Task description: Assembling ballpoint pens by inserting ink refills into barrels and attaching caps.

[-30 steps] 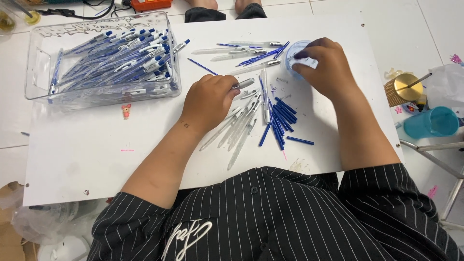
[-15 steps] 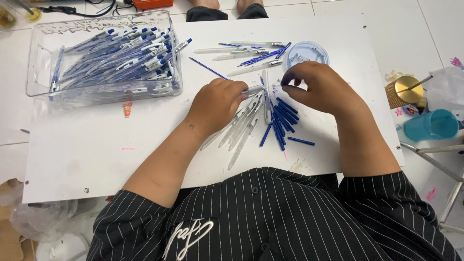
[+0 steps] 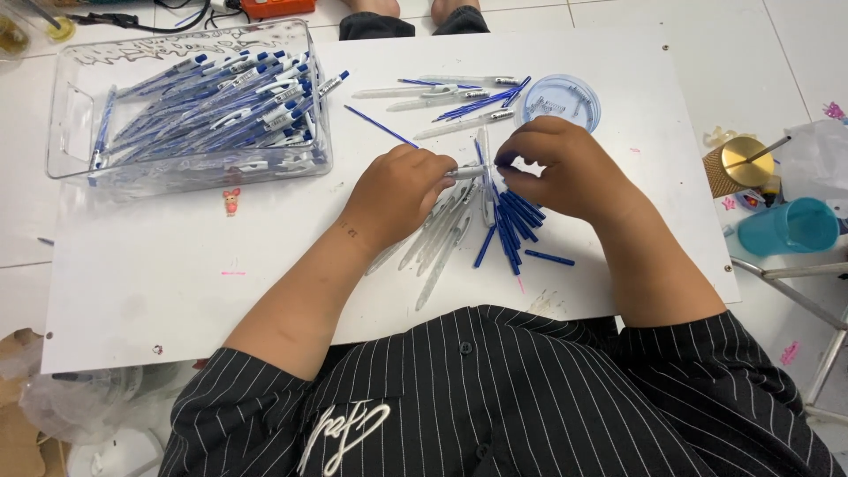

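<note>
Left hand (image 3: 402, 194) and right hand (image 3: 565, 168) meet fingertip to fingertip, grips pinched.

Left hand (image 3: 402, 196) covers most of the clear pen barrel (image 3: 465, 172) it pinches; right hand (image 3: 565, 168) fingertips hide anything held. Top edge crops an orange device (image 3: 278, 7).

a black shirt with thin white pinstripes, dark buttons, white script embroidery and short sleeves.
</note>
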